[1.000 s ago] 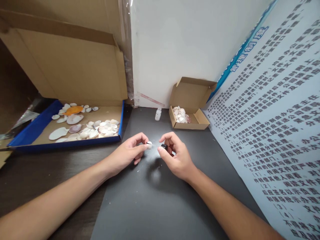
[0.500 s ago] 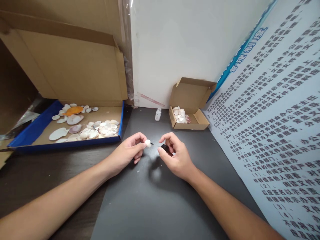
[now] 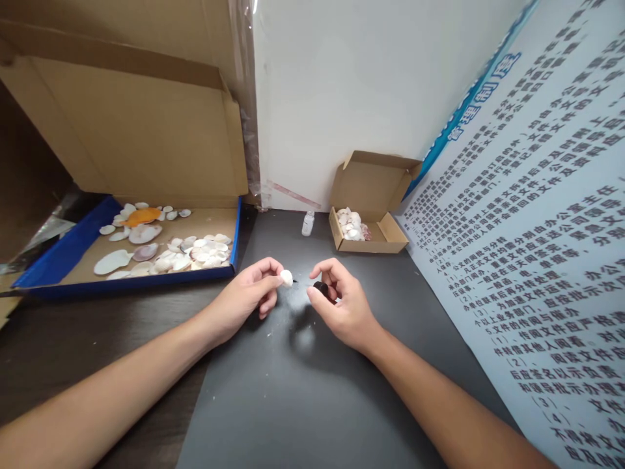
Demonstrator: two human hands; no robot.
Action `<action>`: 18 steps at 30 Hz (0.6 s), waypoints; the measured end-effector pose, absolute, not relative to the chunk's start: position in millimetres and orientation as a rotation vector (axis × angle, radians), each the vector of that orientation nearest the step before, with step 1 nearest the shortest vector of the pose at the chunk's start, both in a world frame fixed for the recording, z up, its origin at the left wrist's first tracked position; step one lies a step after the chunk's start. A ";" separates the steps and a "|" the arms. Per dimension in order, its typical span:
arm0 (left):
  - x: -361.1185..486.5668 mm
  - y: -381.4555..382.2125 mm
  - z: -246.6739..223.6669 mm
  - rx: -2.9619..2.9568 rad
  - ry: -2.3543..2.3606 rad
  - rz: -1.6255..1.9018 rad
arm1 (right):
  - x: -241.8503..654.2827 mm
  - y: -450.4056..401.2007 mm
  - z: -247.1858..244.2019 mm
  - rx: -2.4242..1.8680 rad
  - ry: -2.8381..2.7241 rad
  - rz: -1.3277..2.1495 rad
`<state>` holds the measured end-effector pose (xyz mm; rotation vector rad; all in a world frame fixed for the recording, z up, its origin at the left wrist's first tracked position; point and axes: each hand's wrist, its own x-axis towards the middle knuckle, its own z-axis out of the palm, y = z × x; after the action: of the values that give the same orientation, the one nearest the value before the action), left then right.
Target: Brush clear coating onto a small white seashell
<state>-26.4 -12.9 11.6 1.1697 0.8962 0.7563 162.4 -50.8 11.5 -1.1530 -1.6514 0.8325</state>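
Between the thumb and fingers of my left hand is a small white seashell, held up above the dark mat. My right hand grips a black bottle cap, its fingers curled round it. A thin dark tip, like the end of a brush, shows just right of the shell; whether it touches the shell I cannot tell. Behind both hands stands a small white bottle, upright and with no cap visible on it.
At the left, a blue-edged cardboard box lies with its lid up, holding several shells and an orange piece. A smaller cardboard box with shells stands at the back right. A printed board leans along the right side.
My left hand has shifted slightly left with the shell, which is turned so more of its face shows. My right hand has barely moved and still grips the cap.
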 end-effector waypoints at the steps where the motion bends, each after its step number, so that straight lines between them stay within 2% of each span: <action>1: -26.3 -13.0 12.1 1.163 0.900 0.755 | 162.4 -50.6 11.6 -1.128 -1.645 0.861; 18: -27.4 -12.0 9.6 1.142 0.886 0.721 | 164.6 -47.0 8.8 -1.138 -1.591 0.927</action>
<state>-27.4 -12.0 9.6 1.1423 0.8860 0.7213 164.6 -47.0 8.8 -1.1383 -1.5912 0.9267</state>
